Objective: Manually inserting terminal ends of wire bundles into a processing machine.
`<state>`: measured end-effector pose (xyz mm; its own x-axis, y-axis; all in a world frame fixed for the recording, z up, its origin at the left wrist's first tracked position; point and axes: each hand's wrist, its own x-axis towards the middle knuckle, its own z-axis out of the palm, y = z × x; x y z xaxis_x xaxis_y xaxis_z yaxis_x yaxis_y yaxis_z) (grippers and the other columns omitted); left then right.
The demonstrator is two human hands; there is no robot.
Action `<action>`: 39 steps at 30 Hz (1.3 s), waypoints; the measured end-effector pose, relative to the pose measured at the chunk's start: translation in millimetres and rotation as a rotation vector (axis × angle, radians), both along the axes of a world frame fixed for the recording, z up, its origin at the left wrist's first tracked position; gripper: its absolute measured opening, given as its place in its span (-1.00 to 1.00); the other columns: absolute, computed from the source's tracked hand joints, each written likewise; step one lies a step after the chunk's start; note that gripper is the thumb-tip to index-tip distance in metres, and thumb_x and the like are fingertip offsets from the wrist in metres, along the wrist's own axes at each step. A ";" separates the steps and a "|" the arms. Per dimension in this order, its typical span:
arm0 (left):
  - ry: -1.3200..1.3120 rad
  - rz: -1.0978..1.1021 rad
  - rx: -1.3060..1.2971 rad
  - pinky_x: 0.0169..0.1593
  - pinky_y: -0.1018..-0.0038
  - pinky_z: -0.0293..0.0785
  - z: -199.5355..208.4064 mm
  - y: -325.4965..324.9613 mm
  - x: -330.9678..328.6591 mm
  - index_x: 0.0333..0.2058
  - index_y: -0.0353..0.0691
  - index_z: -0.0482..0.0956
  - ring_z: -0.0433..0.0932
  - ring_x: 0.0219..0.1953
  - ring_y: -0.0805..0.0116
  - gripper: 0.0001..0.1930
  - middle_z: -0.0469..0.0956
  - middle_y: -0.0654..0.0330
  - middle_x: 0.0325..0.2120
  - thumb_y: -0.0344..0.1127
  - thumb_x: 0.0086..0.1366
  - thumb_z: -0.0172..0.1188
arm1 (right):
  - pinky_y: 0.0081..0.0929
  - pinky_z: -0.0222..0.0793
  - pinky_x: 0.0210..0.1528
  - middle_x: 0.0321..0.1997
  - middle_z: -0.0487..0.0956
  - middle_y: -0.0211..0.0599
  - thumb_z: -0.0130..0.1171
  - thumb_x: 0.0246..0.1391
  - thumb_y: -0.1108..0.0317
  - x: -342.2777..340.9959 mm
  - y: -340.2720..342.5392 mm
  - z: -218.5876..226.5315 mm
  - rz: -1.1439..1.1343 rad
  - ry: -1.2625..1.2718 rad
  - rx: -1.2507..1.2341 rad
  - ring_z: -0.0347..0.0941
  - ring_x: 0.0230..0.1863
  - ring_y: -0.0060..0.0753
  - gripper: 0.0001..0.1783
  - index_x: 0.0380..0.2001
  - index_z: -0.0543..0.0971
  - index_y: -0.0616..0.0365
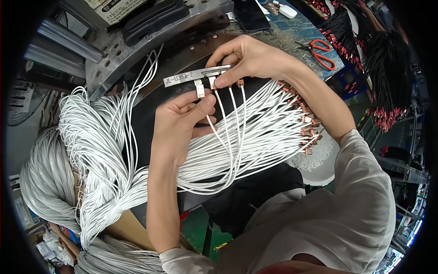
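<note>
My right hand (255,58) grips a narrow metal bar (185,77) between thumb and fingers, near the bar's right end. Several white cables hang from its lower edge by their plugs; my right thumb lies against one plug (212,82). A silver USB plug (200,87) is pinched between the thumb and fingers of my left hand (178,121), just under the bar's middle. Whether this plug touches the bar I cannot tell. Its white cable runs down past my left thumb. Beneath both hands lies a thick bundle of white cables (255,128) with reddish-brown ends at the right.
A machine with a perforated metal plate (182,23) stands at the back. On the blue bench lie red-handled scissors (319,50) and a black phone (251,16). Grey cable coils (45,178) are heaped at left; black cables with red ends (388,77) hang at right.
</note>
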<state>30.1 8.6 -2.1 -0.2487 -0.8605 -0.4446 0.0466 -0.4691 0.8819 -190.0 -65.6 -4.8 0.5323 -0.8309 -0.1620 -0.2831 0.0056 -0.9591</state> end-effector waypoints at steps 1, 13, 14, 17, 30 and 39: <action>0.004 0.018 -0.010 -0.33 0.55 0.66 -0.1 0.4 -0.5 -0.08 -0.37 0.64 0.59 -0.41 0.48 -0.71 0.62 0.19 -0.39 -0.34 0.28 0.35 | -0.71 0.34 -0.47 -0.44 0.68 -0.37 0.46 -0.04 0.44 1.1 0.4 0.1 0.014 0.000 -0.001 0.47 -0.53 -0.73 -0.57 -0.08 0.62 0.35; -0.768 0.045 -0.395 -0.43 0.54 0.48 4.9 -7.0 7.0 -0.31 -0.31 0.73 0.56 -0.60 0.48 -0.73 0.64 0.19 -0.61 -0.17 0.26 0.34 | -0.50 0.43 -0.22 -0.25 0.62 -0.30 0.46 -0.04 0.34 2.2 -27.2 -4.1 0.213 0.322 -0.493 0.51 -0.25 -0.43 -0.60 -0.12 0.66 0.29; -0.804 0.100 -0.482 -0.43 0.51 0.47 4.4 -7.1 6.5 -0.33 -0.30 0.73 0.56 -0.62 0.45 -0.72 0.63 0.17 -0.63 -0.15 0.25 0.34 | -0.46 0.43 -0.17 -0.23 0.61 -0.29 0.46 -0.05 0.31 2.9 -26.0 -6.8 0.217 0.340 -0.526 0.51 -0.21 -0.38 -0.60 -0.13 0.67 0.27; -0.854 0.170 -0.608 -0.43 0.47 0.47 0.7 -5.1 6.5 -0.35 -0.30 0.73 0.56 -0.65 0.38 -0.72 0.62 0.14 -0.65 -0.15 0.25 0.34 | -0.41 0.43 -0.13 -0.22 0.59 -0.27 0.46 -0.05 0.26 14.2 -17.6 -6.1 0.214 0.359 -0.571 0.51 -0.18 -0.30 -0.61 -0.16 0.67 0.23; -1.025 0.206 -1.093 -0.39 0.32 0.45 -9.1 -8.2 8.3 -0.40 -0.28 0.71 0.55 -0.51 0.23 -0.80 0.60 0.11 -0.55 -0.24 0.25 0.30 | -0.30 0.42 -0.06 -0.18 0.59 -0.13 0.31 0.12 0.14 -3.4 -25.5 -18.2 0.114 0.456 -1.197 0.53 -0.11 -0.09 -0.64 -0.12 0.65 0.17; -1.495 0.161 -1.528 -0.22 0.17 0.51 -21.4 -74.4 10.6 -0.32 -0.30 0.64 0.56 -0.30 0.08 -0.88 0.58 0.11 -0.48 -0.47 0.13 0.26 | -0.24 0.31 0.18 0.04 0.55 -0.03 0.22 0.19 0.18 21.9 -162.4 -37.4 0.025 0.888 -1.077 0.42 0.12 -0.03 -0.58 0.05 0.56 0.16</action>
